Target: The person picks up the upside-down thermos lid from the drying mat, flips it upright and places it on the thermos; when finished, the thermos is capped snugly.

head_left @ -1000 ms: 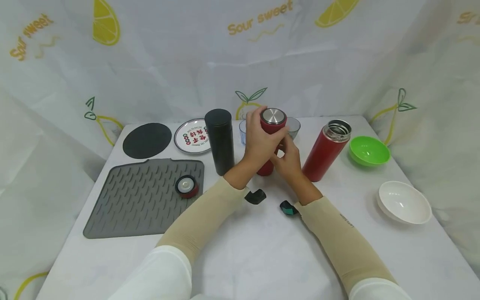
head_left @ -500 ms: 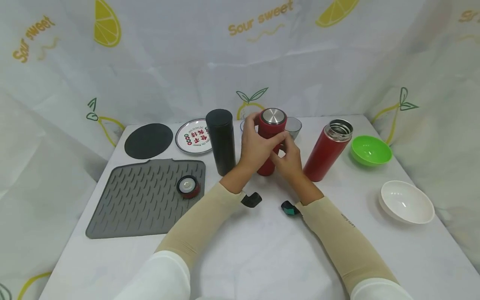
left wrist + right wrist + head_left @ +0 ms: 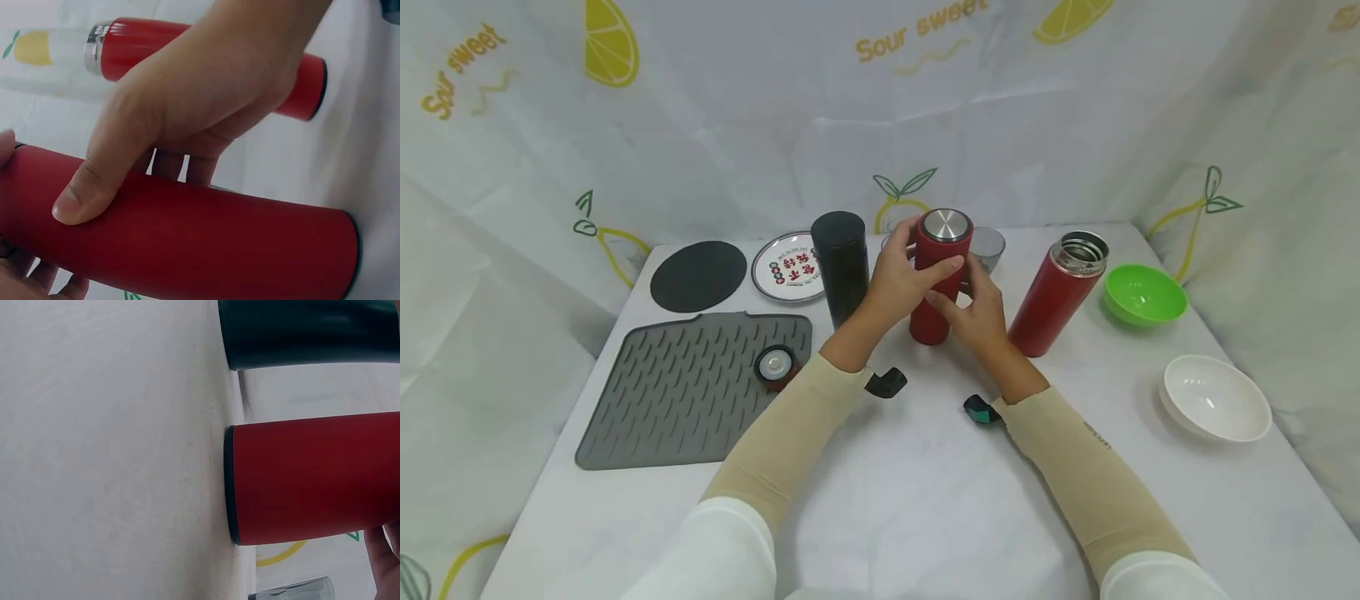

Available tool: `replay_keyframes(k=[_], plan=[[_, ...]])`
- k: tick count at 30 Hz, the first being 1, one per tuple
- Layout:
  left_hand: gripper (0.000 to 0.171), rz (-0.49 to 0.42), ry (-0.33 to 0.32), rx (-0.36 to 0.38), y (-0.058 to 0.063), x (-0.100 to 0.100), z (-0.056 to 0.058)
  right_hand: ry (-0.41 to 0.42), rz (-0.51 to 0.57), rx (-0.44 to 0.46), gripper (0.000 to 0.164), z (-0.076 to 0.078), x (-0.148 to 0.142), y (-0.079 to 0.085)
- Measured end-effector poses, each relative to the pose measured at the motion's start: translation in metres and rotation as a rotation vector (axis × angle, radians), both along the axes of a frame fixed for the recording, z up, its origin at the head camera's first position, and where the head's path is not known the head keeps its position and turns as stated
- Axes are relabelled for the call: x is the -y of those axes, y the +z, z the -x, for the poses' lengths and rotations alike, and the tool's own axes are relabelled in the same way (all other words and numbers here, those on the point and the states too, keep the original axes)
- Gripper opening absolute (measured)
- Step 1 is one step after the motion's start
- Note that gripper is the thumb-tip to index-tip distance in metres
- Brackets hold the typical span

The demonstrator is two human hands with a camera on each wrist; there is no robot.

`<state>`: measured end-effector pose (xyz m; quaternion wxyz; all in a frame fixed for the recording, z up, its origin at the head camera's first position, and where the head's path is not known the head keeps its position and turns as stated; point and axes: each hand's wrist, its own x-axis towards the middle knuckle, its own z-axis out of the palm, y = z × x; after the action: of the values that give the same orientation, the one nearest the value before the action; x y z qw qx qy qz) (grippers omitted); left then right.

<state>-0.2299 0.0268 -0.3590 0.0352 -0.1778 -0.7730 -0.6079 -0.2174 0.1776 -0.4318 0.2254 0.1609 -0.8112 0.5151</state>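
A red thermos bottle (image 3: 941, 250) with a steel-topped lid (image 3: 946, 224) stands upright at the table's middle. Both hands are on it. My left hand (image 3: 895, 282) grips its upper part, thumb across the front and fingers round the left side. Lower down, my right hand (image 3: 977, 312) holds the right side, its thumb on the front and its other fingers mostly hidden behind. In the left wrist view the right hand (image 3: 194, 94) spans the bottle. Beside it to the right is a second red thermos bottle (image 3: 1051, 304), lidless. A black bottle (image 3: 841, 258) stands to the left.
A grey ribbed mat (image 3: 677, 400) at left bears a loose red-and-black lid (image 3: 776, 365). Behind are a black disc (image 3: 698, 276) and a printed plate (image 3: 775, 287). A clear glass (image 3: 988, 247) stands behind the hands. At right sit a green bowl (image 3: 1144, 296) and a white bowl (image 3: 1216, 398).
My left hand and wrist have turned and shifted left round the bottle, showing more of its front. The right thumb has moved slightly left. The bottle stays in about the same place.
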Motion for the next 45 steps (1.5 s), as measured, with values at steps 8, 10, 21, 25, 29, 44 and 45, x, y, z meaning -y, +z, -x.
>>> replay_keyframes(k=[8,10,21,25,29,44,45], plan=[[0.083,0.416,-0.064,-0.018,-0.004,0.028,-0.04,0.078,0.02,0.136,0.07,-0.003,-0.003,0.004],[0.08,0.533,-0.179,0.011,-0.005,0.049,-0.055,0.093,0.032,0.191,0.072,-0.005,-0.006,0.006],[0.067,0.862,-0.113,-0.036,-0.042,0.18,-0.07,0.108,0.037,0.313,0.075,-0.008,-0.019,0.02],[0.094,0.895,-0.036,0.101,-0.059,0.211,-0.064,0.1,0.009,0.359,0.08,-0.007,-0.023,0.017],[0.093,0.855,-0.063,0.143,-0.072,0.224,-0.062,0.072,-0.084,0.468,0.09,-0.018,-0.024,0.022],[0.068,0.736,-0.174,-0.556,-0.028,0.133,-0.081,0.159,-0.128,0.268,0.057,-0.086,0.012,0.045],[0.066,0.718,-0.179,-0.614,-0.027,0.124,-0.081,0.192,-0.13,0.287,0.057,-0.087,0.015,0.044]])
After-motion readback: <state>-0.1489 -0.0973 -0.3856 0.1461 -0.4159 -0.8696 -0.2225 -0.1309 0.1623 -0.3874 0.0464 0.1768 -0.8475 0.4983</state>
